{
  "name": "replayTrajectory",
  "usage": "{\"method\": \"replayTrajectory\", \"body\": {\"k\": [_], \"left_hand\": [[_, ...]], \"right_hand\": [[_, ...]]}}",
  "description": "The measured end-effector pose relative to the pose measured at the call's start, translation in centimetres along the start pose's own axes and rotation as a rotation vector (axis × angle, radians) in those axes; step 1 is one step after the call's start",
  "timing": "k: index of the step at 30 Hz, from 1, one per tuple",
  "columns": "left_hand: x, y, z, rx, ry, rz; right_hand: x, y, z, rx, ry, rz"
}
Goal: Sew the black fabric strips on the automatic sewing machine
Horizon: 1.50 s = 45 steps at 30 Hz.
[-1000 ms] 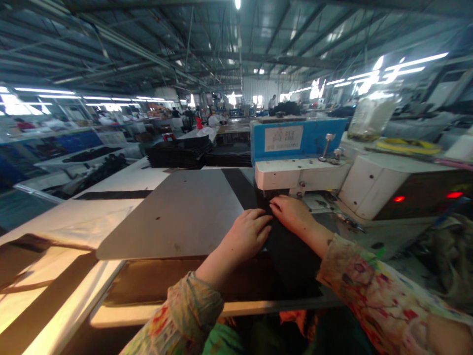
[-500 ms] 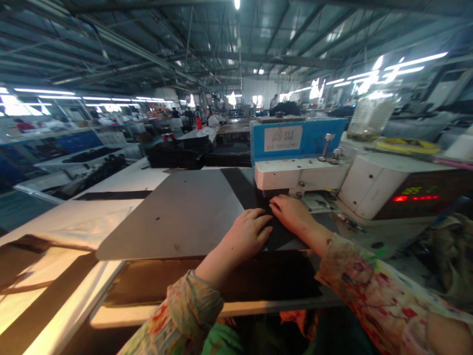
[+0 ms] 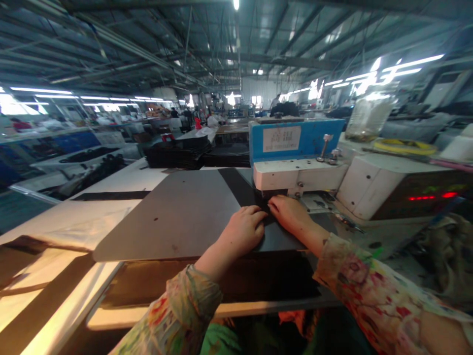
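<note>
A flat black strip of fabric (image 3: 235,186) runs diagonally across the grey metal plate (image 3: 173,212) to the front of the sewing machine head (image 3: 295,173). My left hand (image 3: 243,229) is closed at the strip's near part, its fingers curled down and fingertips partly hidden. Close beside it, my right hand (image 3: 290,213) pinches the strip just below the machine head. The two hands' fingertips almost meet. Between and under the fingers the strip's end is dark and hard to make out.
A control box (image 3: 399,190) with red digits stands at right, beneath a yellow ring (image 3: 404,146) and a clear plastic jar (image 3: 369,118). Stacked black pieces (image 3: 177,153) lie behind the plate. Below its front edge sits a dark stack (image 3: 207,283). Another black strip (image 3: 111,195) lies on the left table.
My left hand has drawn slightly left, its fingers more tucked in. My right hand stays almost in place. The control box's lit digits have changed.
</note>
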<state>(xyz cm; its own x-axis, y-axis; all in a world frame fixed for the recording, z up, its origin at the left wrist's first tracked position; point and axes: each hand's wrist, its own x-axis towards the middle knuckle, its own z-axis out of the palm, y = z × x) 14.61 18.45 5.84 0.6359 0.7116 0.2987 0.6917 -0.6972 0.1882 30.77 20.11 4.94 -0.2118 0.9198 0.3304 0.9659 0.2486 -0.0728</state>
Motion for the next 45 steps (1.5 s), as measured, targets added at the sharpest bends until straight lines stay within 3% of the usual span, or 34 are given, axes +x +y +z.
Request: {"method": "replayTrajectory", "body": {"k": [11, 21, 26, 31, 36, 39, 42, 45], "left_hand": [[0.7, -1.1, -0.5, 0.086, -0.049, -0.094], [2.3, -3.7, -0.1, 0.231, -0.053, -0.087], [2.7, -4.9, -1.3, 0.298, -0.094, -0.080], [2.7, -5.1, -2.6, 0.366, -0.181, 0.021], [3.4, -5.1, -2.2, 0.408, -0.184, 0.030], [3.8, -5.6, -1.8, 0.407, -0.123, -0.040], [3.2, -6.2, -1.8, 0.380, -0.053, -0.111], [0.2, -5.6, -2.9, 0.334, -0.042, -0.123]], "right_hand": [[0.2, -0.2, -0.1, -0.012, 0.006, 0.004], [0.1, -0.2, -0.4, 0.038, -0.008, 0.004], [-1.4, 0.0, -0.9, 0.142, -0.022, -0.045], [-3.8, 0.1, -1.0, 0.351, 0.070, -0.066], [-4.6, 0.0, -0.9, 0.408, 0.115, -0.072], [-4.3, 0.1, -0.8, 0.415, 0.133, -0.075], [-4.5, 0.1, -1.2, 0.458, 0.159, -0.083], [-6.2, -0.4, -2.1, 0.647, 0.194, -0.048]]}}
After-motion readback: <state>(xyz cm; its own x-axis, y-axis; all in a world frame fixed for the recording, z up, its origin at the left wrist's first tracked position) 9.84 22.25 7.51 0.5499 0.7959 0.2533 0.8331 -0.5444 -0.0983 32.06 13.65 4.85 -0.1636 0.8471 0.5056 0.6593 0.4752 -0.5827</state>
